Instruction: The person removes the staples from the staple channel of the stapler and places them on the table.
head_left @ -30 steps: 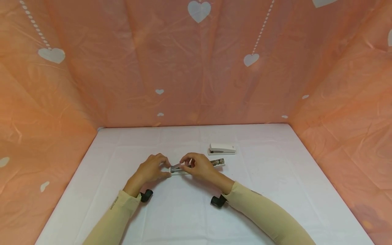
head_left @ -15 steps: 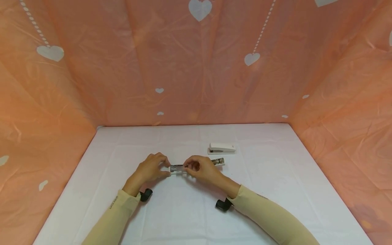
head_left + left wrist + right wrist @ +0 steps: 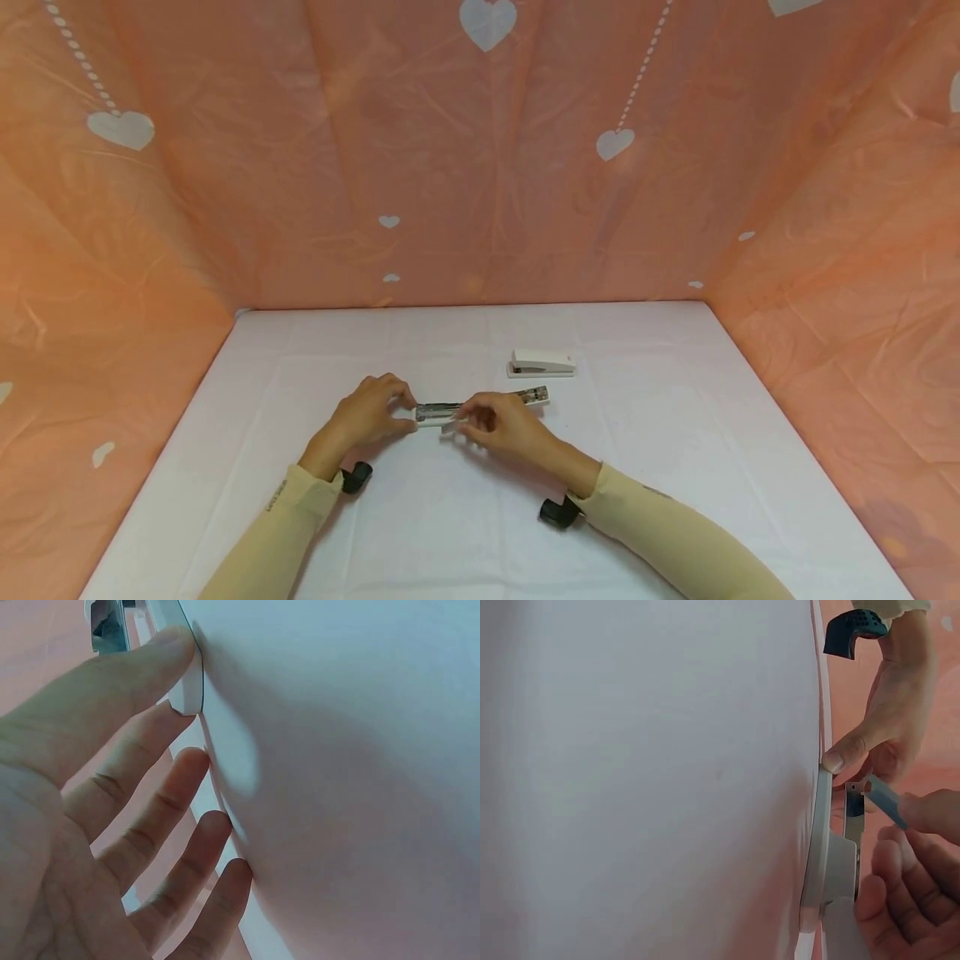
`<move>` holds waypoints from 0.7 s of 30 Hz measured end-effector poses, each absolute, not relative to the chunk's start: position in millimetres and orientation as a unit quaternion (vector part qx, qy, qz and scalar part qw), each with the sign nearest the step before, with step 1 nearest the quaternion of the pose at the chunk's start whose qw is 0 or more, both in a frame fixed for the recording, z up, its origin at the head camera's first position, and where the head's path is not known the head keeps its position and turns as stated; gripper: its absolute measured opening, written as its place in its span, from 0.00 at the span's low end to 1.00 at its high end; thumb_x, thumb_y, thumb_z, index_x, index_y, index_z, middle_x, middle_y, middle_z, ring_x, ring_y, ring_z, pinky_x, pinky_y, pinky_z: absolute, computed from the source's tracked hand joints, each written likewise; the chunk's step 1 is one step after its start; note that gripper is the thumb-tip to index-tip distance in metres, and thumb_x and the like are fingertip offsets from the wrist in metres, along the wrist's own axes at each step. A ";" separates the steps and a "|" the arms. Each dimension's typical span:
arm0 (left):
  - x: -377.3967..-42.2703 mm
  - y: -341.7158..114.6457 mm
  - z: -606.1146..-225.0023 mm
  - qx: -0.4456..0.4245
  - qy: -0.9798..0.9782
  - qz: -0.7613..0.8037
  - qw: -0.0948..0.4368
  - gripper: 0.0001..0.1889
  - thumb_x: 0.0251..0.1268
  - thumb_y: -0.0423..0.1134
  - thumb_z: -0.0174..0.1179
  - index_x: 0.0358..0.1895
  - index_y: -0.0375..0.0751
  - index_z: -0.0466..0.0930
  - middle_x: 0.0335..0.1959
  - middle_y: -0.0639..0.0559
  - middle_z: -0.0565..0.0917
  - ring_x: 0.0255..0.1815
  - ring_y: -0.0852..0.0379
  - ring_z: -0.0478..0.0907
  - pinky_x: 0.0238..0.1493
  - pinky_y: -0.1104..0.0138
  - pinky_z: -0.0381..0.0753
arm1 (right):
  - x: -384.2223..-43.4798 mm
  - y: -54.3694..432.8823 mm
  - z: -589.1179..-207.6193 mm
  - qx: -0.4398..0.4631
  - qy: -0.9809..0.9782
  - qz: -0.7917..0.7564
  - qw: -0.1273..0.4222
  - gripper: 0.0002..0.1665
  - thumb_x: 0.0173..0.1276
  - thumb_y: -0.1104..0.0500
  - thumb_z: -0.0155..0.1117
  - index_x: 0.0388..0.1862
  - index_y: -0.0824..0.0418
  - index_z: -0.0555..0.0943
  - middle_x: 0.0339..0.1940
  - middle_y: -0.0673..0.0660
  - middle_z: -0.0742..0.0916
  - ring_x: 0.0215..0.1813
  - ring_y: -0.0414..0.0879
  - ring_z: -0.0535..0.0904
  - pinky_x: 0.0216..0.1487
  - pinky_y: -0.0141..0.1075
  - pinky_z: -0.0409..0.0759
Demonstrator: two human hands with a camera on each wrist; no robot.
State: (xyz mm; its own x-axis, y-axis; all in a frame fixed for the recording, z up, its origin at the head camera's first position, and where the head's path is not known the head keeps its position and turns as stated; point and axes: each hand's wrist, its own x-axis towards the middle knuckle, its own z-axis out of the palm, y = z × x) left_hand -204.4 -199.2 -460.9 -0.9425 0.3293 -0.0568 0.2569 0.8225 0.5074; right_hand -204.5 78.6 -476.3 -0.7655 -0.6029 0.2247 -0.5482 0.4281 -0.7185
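One grey strip (image 3: 886,800) between right fingers (image 3: 934,814)

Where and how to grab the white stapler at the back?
White stapler: probably pinch its upper arm mid-length across the long sides, from above. It sits upright, side-on, and the open stapler lies close in front.

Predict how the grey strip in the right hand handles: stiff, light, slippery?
Likely stiff: the grey strip juts straight from the right hand without sagging. Probably light: a mere pinch holds it. Perhaps slippery: its face looks smooth.
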 end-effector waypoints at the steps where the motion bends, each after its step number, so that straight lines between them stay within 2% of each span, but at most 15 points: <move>1: -204.4 -199.2 -460.8 0.154 0.952 0.255 0.071 0.12 0.63 0.44 0.79 0.43 0.50 0.86 0.61 0.48 0.82 0.67 0.38 0.73 0.59 0.33 0.77 | -203.7 79.3 -476.2 -0.343 0.845 -0.408 0.034 0.07 0.72 0.61 0.76 0.47 0.58 0.90 0.29 0.45 0.86 0.29 0.30 0.77 0.33 0.28 0.80; 21: -204.7 -198.1 -459.0 0.150 0.953 0.253 0.072 0.12 0.62 0.44 0.80 0.43 0.50 0.86 0.59 0.49 0.83 0.67 0.38 0.74 0.59 0.33 0.78 | -199.4 87.9 -474.4 -0.352 0.852 -0.381 0.076 0.05 0.71 0.64 0.77 0.43 0.61 0.88 0.29 0.46 0.86 0.31 0.30 0.76 0.34 0.28 0.79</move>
State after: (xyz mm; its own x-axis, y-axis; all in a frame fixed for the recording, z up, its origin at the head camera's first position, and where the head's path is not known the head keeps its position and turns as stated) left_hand -204.7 -198.1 -459.0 -0.9443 0.3232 -0.0616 0.2501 0.8267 0.5040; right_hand -199.4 87.9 -474.4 -0.7409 -0.6572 0.1384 -0.5409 0.4618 -0.7030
